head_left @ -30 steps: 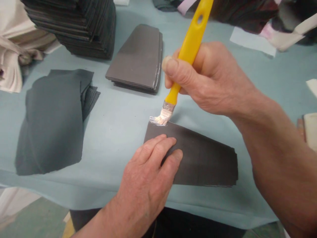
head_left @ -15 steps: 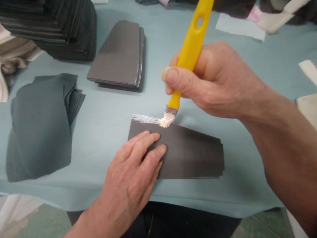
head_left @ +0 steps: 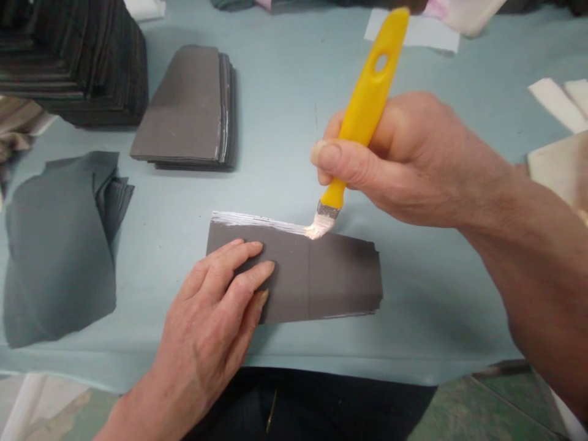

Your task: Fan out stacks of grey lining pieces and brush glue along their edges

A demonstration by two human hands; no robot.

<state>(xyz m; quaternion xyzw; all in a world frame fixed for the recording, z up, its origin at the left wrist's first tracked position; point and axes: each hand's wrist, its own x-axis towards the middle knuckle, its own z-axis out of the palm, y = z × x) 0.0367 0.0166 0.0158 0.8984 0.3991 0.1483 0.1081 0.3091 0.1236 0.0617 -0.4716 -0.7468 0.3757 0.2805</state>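
Observation:
A stack of dark grey-brown fabric or leather-like pieces lies near the table's front edge. My left hand rests flat on its left part with the fingers stretched out. My right hand grips a brush by its yellow handle, thumb on the near side. The brush's whitish, bent bristles touch the stack's far long edge. White paste or glue coats that edge from its left corner to the bristles. Farther right, the edge looks dark. Some white also shows on the near right edge.
Behind to the left stands another stack of grey-brown pieces with white-marked edges. A tall dark pile rises at the far left. Dark green-grey pieces lie at the left. Pale scraps are at the right, on the blue-green table cover.
The brush has moved rightward along the stack's far edge, and the white coating now reaches farther. My left hand stays on the stack. The whole view has shifted a little.

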